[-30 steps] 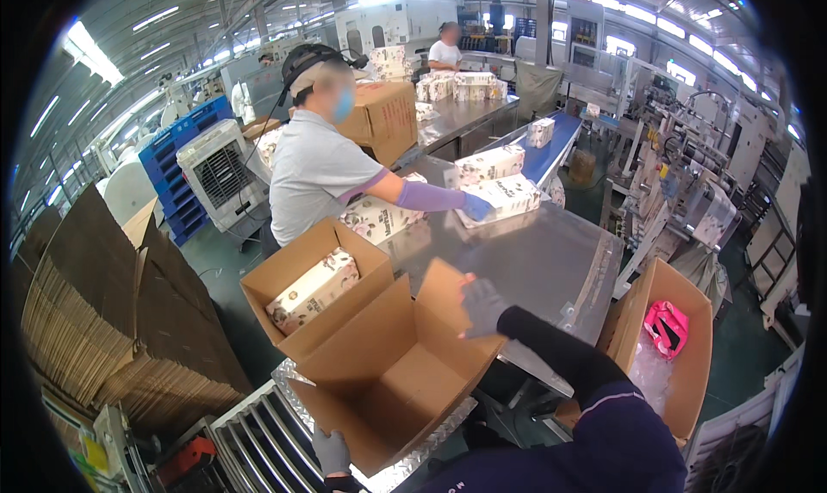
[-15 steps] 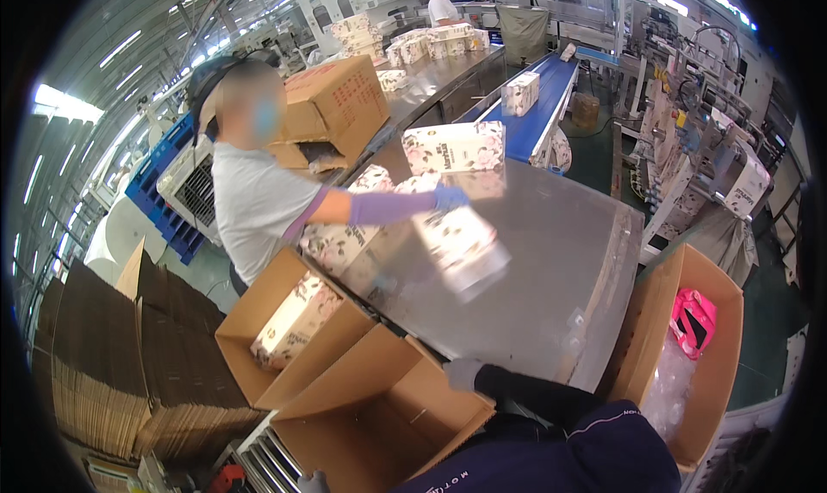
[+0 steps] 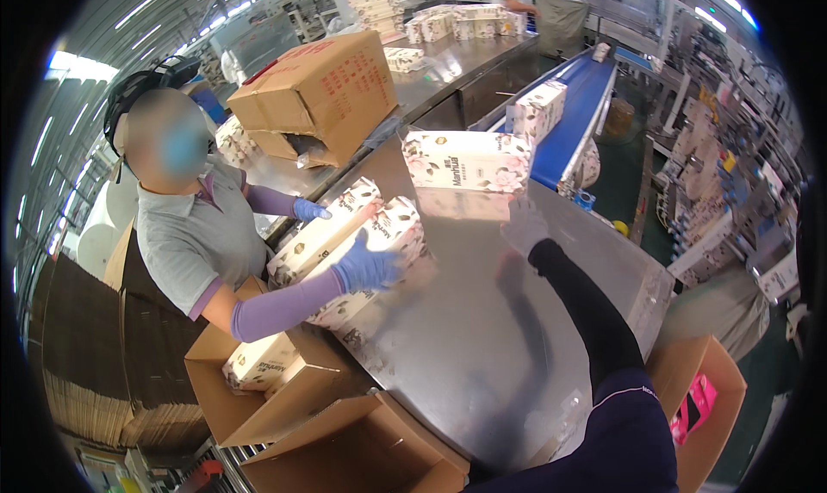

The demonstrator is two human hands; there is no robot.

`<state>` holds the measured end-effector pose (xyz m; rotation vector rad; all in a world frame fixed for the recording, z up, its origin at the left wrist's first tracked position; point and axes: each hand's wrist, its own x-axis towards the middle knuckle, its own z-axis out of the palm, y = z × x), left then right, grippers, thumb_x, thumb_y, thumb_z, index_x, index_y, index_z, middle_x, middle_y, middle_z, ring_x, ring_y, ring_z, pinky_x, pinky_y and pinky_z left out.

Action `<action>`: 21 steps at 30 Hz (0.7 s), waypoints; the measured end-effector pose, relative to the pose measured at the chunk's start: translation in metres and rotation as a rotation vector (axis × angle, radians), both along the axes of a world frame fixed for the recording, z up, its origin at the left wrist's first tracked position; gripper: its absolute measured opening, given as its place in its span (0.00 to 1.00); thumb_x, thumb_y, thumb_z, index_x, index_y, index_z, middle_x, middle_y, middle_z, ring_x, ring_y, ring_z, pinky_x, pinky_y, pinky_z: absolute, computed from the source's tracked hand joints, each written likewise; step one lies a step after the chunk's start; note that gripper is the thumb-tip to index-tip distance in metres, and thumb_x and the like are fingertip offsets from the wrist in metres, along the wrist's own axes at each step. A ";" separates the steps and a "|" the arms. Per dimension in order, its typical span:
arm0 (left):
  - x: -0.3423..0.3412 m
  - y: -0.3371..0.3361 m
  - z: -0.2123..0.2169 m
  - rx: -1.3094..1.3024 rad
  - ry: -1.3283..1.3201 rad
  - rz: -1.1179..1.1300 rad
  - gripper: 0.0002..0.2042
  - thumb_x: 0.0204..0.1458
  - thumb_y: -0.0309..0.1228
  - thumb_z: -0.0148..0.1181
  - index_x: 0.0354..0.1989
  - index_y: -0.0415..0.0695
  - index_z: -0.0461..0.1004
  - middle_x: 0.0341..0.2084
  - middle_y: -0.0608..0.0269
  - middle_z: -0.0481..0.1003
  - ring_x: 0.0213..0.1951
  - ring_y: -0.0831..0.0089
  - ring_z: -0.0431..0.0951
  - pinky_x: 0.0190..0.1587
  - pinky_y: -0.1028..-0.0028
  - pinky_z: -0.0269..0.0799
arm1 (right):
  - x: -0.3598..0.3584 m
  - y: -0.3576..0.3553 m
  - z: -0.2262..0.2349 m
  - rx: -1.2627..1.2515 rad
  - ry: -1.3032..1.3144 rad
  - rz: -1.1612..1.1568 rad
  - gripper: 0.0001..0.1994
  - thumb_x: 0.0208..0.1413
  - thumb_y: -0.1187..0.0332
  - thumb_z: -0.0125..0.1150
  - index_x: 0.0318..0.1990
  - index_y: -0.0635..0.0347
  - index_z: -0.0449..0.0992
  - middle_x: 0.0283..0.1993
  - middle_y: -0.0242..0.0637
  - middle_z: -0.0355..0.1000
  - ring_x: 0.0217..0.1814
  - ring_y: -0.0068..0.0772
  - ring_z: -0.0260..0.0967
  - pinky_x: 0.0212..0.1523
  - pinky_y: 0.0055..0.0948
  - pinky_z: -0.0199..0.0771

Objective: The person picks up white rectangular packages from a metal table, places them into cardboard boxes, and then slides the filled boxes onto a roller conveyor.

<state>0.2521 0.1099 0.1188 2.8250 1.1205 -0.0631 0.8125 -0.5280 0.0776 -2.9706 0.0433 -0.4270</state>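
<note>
My right hand (image 3: 524, 226), in a pale grey glove, stretches over the metal table (image 3: 465, 321). Its fingers are extended, a little blurred, at the lower right corner of a white floral tissue pack (image 3: 465, 161) standing on its long side. Whether they touch the pack I cannot tell. My left hand is out of view. On the left, a co-worker's blue-gloved hands (image 3: 366, 265) are at two floral packs (image 3: 379, 243) lying side by side on the table. An open cardboard box (image 3: 353, 450) is at the table's near edge.
Another carton (image 3: 250, 407) holds a floral pack. A blue conveyor (image 3: 568, 131) carries a further pack (image 3: 541, 110) toward the table. One large brown box (image 3: 314, 97) sits beyond the co-worker. At right stands a carton (image 3: 706, 407) with a pink item inside.
My right hand has gone from the near box's edge out to the standing pack. My left hand has left view. The co-worker's moving pack now lies among the others; a conveyor pack has come closer.
</note>
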 end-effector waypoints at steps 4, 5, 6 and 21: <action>0.018 -0.041 0.029 0.146 -0.098 0.012 0.28 0.50 0.39 0.63 0.56 0.35 0.67 0.25 0.40 0.77 0.28 0.44 0.78 0.30 0.56 0.72 | 0.100 -0.023 0.027 -0.161 -0.038 -0.107 0.38 0.49 0.52 0.60 0.65 0.62 0.56 0.68 0.49 0.53 0.71 0.48 0.48 0.66 0.45 0.54; 0.020 -0.051 0.037 0.178 -0.019 0.040 0.31 0.50 0.39 0.63 0.59 0.35 0.62 0.30 0.39 0.77 0.31 0.45 0.78 0.32 0.56 0.73 | 0.119 -0.018 0.043 -0.159 0.049 -0.129 0.39 0.50 0.50 0.59 0.67 0.60 0.55 0.70 0.50 0.50 0.74 0.48 0.44 0.68 0.43 0.52; 0.020 -0.059 0.043 0.207 0.060 0.067 0.35 0.49 0.39 0.64 0.63 0.36 0.56 0.34 0.38 0.76 0.33 0.45 0.78 0.35 0.57 0.73 | 0.135 -0.017 0.057 -0.093 0.111 -0.119 0.42 0.47 0.48 0.61 0.67 0.62 0.55 0.71 0.51 0.50 0.75 0.48 0.43 0.69 0.42 0.50; 0.247 -0.191 0.086 0.397 -0.415 -0.998 0.34 0.38 0.32 0.61 0.59 0.37 0.61 0.57 0.40 0.62 0.59 0.40 0.63 0.59 0.43 0.57 | 0.161 -0.052 0.058 -0.351 0.329 -0.280 0.49 0.29 0.40 0.71 0.61 0.56 0.65 0.59 0.37 0.61 0.64 0.37 0.55 0.55 0.44 0.63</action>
